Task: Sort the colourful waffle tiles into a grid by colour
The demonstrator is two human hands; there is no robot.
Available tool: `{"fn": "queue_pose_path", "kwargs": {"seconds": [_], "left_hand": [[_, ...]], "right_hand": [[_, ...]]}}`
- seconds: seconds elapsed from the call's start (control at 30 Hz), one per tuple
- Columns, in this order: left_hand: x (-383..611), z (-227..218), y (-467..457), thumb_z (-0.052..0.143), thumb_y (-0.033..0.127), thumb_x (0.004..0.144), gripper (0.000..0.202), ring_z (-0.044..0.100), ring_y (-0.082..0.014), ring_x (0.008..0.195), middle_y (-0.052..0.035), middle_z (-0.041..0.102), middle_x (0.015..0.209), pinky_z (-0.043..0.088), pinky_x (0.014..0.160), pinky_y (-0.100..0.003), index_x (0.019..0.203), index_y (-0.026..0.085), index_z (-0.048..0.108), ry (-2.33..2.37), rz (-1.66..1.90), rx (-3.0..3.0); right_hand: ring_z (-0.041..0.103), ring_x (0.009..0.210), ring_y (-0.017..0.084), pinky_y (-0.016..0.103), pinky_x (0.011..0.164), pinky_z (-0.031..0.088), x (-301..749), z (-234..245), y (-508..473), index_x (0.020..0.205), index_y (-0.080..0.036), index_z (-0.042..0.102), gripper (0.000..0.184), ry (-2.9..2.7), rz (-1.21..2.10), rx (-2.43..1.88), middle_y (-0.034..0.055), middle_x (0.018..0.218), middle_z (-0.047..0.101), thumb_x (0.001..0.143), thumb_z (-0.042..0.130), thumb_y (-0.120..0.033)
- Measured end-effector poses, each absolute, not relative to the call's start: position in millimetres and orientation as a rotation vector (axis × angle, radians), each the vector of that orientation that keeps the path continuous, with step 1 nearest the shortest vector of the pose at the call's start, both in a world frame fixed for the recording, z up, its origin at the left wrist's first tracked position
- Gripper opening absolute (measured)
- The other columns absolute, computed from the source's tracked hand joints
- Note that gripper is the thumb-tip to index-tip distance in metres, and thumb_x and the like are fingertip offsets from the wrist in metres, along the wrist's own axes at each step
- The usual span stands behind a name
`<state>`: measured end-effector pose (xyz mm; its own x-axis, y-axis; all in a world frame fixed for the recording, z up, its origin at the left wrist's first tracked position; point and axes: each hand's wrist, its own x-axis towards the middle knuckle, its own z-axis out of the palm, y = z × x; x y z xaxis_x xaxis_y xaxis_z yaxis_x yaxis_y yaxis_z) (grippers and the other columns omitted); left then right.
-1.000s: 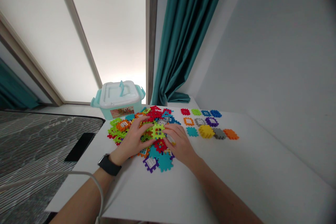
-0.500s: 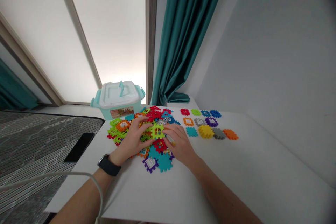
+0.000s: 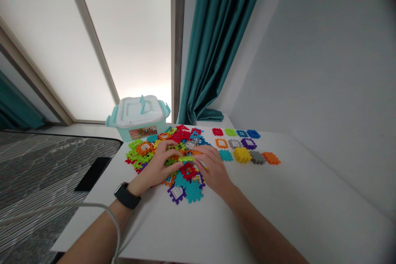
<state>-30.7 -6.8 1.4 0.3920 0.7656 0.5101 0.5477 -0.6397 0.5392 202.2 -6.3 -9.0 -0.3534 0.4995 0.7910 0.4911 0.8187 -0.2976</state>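
One lime waffle block (image 3: 186,159) now edge-on between left hand (image 3: 156,169), right hand (image 3: 213,169).

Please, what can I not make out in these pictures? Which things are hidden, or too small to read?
All from the head view:
The lime-green tile shows only its edge; fingers hide how the left hand and right hand hold it.
Lower tiles in the pile are covered by upper tiles and the hands.
The label on the plastic box is too small to read.
The black flat object is too dark to identify.
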Motion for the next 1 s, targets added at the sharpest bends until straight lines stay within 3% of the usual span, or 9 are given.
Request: {"fn": "queue_pose_path", "kwargs": {"seconds": [0.17, 0.43, 0.6, 0.73, 0.87, 1.0], "left_hand": [[-27, 4, -6, 0.056, 0.034, 0.100, 0.026, 0.059, -0.0240, 0.115, -0.0084, 0.061, 0.119, 0.048, 0.107, -0.045, 0.079, 0.021, 0.066, 1.068, 1.084, 2.255], [-24, 8, -7, 0.049, 0.039, 0.103, 0.040, 0.064, -0.0216, 0.105, -0.0076, 0.065, 0.113, 0.052, 0.101, -0.040, 0.071, 0.020, 0.063, 0.982, 1.004, 2.143], [-22, 9, -9, 0.049, 0.035, 0.102, 0.036, 0.064, -0.0219, 0.106, -0.0077, 0.065, 0.113, 0.053, 0.099, -0.040, 0.073, 0.020, 0.064, 1.005, 0.992, 2.183], [-22, 8, -10, 0.052, 0.032, 0.101, 0.026, 0.062, -0.0223, 0.109, -0.0080, 0.064, 0.112, 0.051, 0.102, -0.041, 0.082, 0.021, 0.067, 1.050, 1.088, 2.236], [-24, 6, -9, 0.056, 0.033, 0.098, 0.018, 0.060, -0.0243, 0.112, -0.0082, 0.063, 0.114, 0.050, 0.102, -0.044, 0.094, 0.023, 0.070, 1.093, 1.122, 2.286], [-26, 5, -9, 0.061, 0.038, 0.096, 0.018, 0.058, -0.0264, 0.115, -0.0085, 0.062, 0.117, 0.049, 0.104, -0.046, 0.098, 0.023, 0.070, 1.118, 1.068, 2.303]], "right_hand": [[0.064, 0.103, 0.023, 0.040, 0.090, 0.053, 196, -11, -6, 0.087, -0.023, 0.062, 0.010, -1.834, 0.340, -0.887, 0.0078, 0.105, 0.067, 0.096, 0.058, -0.024], [0.064, 0.094, 0.019, 0.034, 0.086, 0.053, 197, -15, 0, 0.075, -0.021, 0.061, 0.024, -1.719, 0.647, -0.962, 0.0045, 0.099, 0.064, 0.097, 0.055, -0.029], [0.065, 0.091, 0.019, 0.034, 0.083, 0.054, 199, -14, 1, 0.081, -0.022, 0.063, 0.018, -1.775, 0.560, -0.956, 0.0040, 0.094, 0.065, 0.097, 0.056, -0.027], [0.064, 0.102, 0.024, 0.040, 0.089, 0.054, 201, -12, 1, 0.092, -0.023, 0.065, 0.004, -1.851, 0.345, -0.929, 0.0062, 0.100, 0.065, 0.094, 0.061, -0.024], [0.061, 0.110, 0.026, 0.045, 0.093, 0.053, 201, -10, -5, 0.094, -0.025, 0.066, 0.009, -1.893, 0.124, -0.838, 0.0071, 0.100, 0.064, 0.095, 0.059, -0.020], [0.064, 0.105, 0.024, 0.049, 0.100, 0.051, 199, -8, -11, 0.098, -0.027, 0.065, 0.015, -1.944, -0.054, -0.698, 0.0042, 0.094, 0.065, 0.097, 0.056, -0.015]]}}
